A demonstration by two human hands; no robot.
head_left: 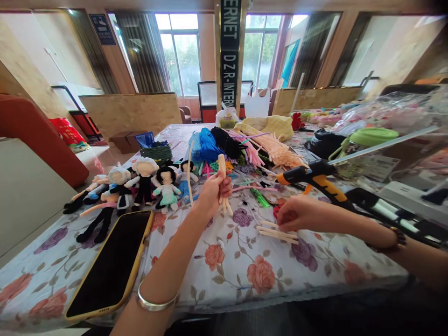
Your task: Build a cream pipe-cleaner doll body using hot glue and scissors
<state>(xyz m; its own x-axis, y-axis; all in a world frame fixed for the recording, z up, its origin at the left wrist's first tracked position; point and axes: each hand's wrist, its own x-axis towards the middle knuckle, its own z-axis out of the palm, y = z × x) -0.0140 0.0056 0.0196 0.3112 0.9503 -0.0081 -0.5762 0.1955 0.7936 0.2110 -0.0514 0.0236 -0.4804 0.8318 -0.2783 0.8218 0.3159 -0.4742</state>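
Slim, soft-looking cream stems [221, 163] are being clasped near-upright in the left hand [214, 190] above the flower-printed tablecloth [189, 275]. There, straight cream pieces [276, 234] are being partly covered by the curled right hand [297, 213]; whether any is being pinched cannot be told.

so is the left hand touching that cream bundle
Touching: the head view shows the left hand closed around the cream bundle, whose ends stick out above and below the fingers.
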